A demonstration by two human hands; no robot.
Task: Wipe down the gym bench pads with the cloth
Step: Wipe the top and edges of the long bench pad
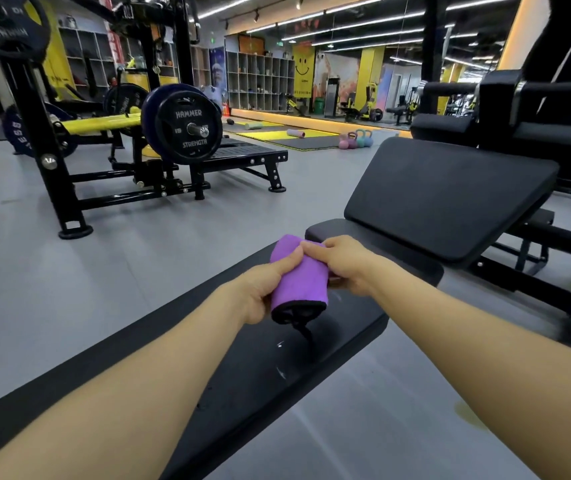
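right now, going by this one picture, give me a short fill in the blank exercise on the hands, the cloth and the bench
1. The folded microfibre cloth held in both hands is ____ in colour.
2. The left hand and the right hand hold the cloth above the long flat ____ padded bench.
3. A dark ____ hangs from the cloth's near end.
4. The round black weight plate to the left reads HAMMER ____.

Missing words: purple; black; cord; STRENGTH

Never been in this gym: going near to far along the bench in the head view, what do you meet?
Flat bench pad → purple cloth held in both hands → small seat pad → tilted back pad → kettlebells → mirror wall.
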